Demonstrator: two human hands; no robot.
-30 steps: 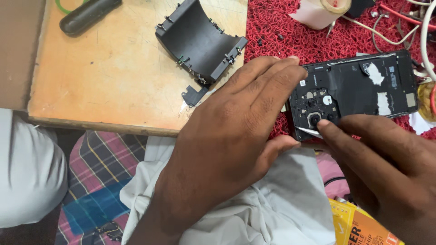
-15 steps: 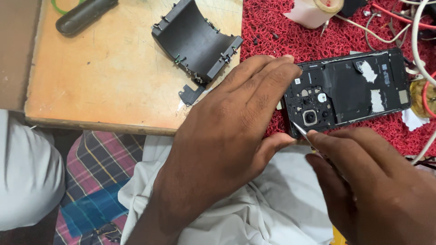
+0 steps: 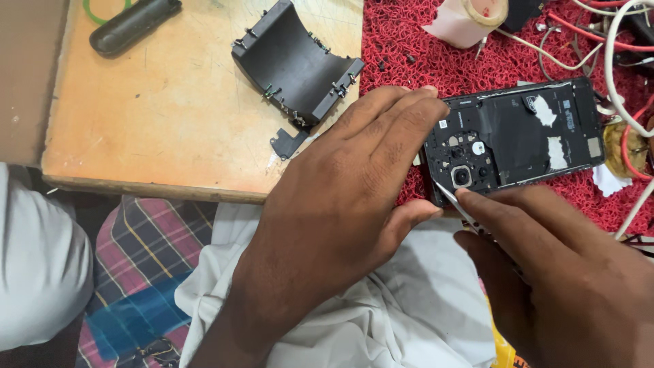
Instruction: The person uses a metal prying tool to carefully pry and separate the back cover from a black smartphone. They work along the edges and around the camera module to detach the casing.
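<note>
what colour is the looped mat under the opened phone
Red; the looped mat shows clearly in the head view, beneath the black opened phone.

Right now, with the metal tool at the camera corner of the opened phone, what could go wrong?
1. The thin metal tool in the right hand has its tip right beside the camera lens; a slip could scratch it.
2. The opened phone lies at the edge of the red mat, steadied only by the left hand; it might slide off.
3. Loose cables nearby could snag.

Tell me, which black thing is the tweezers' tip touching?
The opened phone on the red mat, at its camera corner; the curved black part and black handle lie untouched.
</note>
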